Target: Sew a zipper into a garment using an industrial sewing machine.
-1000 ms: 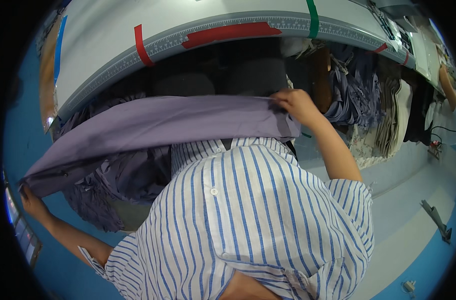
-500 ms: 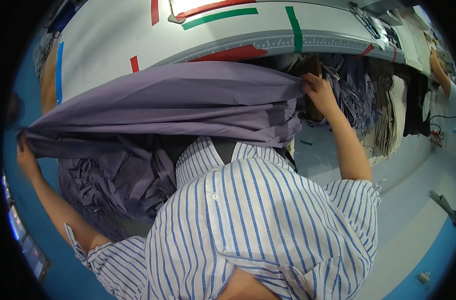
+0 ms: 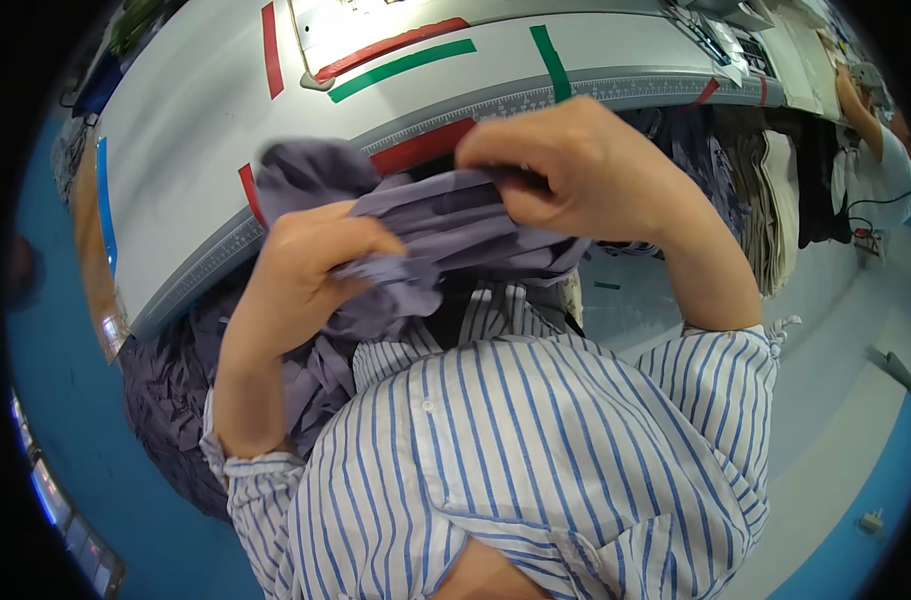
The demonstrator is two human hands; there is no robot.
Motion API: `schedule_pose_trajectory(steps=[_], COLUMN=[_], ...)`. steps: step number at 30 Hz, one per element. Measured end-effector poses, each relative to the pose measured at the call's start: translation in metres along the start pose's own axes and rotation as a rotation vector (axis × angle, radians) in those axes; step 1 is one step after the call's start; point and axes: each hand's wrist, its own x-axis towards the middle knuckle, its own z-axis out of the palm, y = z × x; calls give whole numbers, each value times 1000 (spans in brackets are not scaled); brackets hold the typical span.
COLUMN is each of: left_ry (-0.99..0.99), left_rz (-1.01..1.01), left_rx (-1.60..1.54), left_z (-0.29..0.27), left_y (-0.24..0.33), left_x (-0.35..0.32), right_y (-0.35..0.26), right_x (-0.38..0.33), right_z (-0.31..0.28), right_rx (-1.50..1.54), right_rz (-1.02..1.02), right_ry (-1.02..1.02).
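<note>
- White counter (image 3: 195,120) across the top — its ruled edge (image 3: 615,88) partly hidden by the bunched purple cloth (image 3: 445,225) at upper centre.
- Dark purple heap (image 3: 170,410) at lower left; beige fabric (image 3: 772,200) hangs at upper right.
- Left hand (image 3: 310,255), left of centre: fingers curled, pinching the cloth.
- Right hand (image 3: 575,170), upper right of centre: knuckles up, pinching the cloth's upper edge — fingertips blurred.

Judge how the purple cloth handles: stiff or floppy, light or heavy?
The purple cloth is likely floppy, as it bunches and folds between the left hand and right hand. Its thin-looking folds suggest it is fairly light.
</note>
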Motion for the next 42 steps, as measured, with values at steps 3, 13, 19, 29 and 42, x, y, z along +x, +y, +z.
schedule_pose_trajectory(steps=[3,13,19,29,42], left_ry=[-64,332,513,386,667], left_rz=[-72,-25,-232,-54,-224], left_rx=[73,148,204,127,-490], left_z=[-12,-48,-61,32,42], left_y=[-4,-23,-64,5,-45], left_x=[-25,-75,-87,-5,-43], right_y=[16,72,77,20,-34], right_x=[-13,-30,-37,7,58], right_z=[5,10,2,3,32], right_rx=[-77,-68,-140,1325,457], right_rz=[-68,128,197,282,124], right_ry=[-12,356,409,384,119])
